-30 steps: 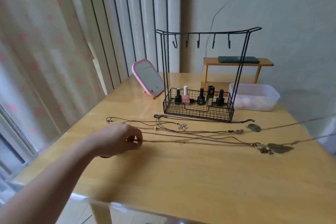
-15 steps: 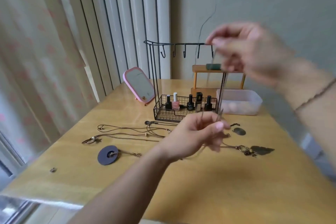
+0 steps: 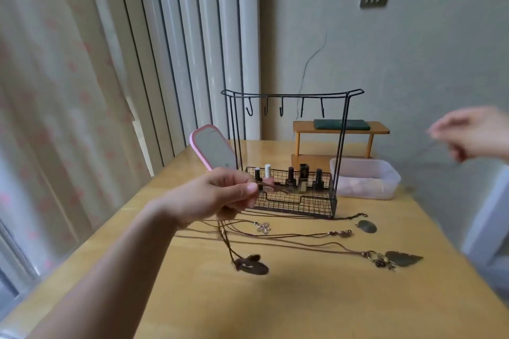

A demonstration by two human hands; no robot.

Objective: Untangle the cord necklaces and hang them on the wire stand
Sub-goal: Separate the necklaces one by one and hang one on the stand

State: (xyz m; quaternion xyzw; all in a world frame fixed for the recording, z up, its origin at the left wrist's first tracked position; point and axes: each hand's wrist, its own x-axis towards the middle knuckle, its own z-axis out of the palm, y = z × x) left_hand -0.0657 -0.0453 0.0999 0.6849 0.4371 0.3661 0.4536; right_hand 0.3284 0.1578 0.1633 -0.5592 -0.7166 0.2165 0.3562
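Observation:
My left hand (image 3: 220,195) pinches a brown cord necklace in front of the wire stand's basket. Its cord hangs down to a dark round pendant (image 3: 252,267) that rests on the table. My right hand (image 3: 473,136), blurred at the far right, pinches a thin cord stretched in the air. The black wire stand (image 3: 292,96) has several bare hooks on its top bar. More cord necklaces lie on the table: one with a flower charm (image 3: 264,227), one with an oval disc (image 3: 367,226), one with a leaf pendant (image 3: 403,258).
Several nail polish bottles (image 3: 290,177) stand in the stand's basket. A pink mirror (image 3: 213,150) leans at the left of it. A clear plastic tub (image 3: 365,180) sits at the right, a small wooden shelf (image 3: 341,129) behind. The wooden table (image 3: 303,305) spreads below.
My right hand swung from in front of the hooks out to the far right, drawing a cord taut. My left hand shifted left and up, and the round pendant slid toward the table's middle.

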